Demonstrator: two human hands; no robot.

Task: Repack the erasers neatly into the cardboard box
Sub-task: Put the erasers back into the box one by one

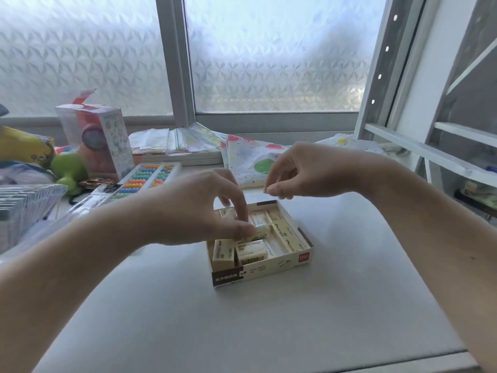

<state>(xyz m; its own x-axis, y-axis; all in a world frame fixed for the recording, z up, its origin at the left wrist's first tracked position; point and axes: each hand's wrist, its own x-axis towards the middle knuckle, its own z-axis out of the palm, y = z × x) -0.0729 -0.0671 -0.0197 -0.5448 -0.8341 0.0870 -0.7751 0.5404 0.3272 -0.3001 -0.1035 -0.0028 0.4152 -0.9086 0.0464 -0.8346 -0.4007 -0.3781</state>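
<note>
A shallow open cardboard box (pixel 271 267) sits on the white table, printed cream and dark brown. Several cream erasers lie inside it; two (pixel 251 251) stand loose at its near left, others (pixel 285 232) lie flat in rows at the right. My left hand (pixel 204 208) reaches over the box's left half and pinches one eraser (pixel 262 230) between thumb and fingers, just above the others. My right hand (pixel 298 170) hovers above the box's far edge with its fingers loosely curled and nothing seen in it.
A colourful abacus (pixel 146 176) lies left of the box. Behind it are a toy package (pixel 99 135), a green toy (pixel 68 168) and a wire basket (pixel 24 200). Spotted bags (pixel 255 160) lie at the back; a white shelf (pixel 443 146) stands at the right.
</note>
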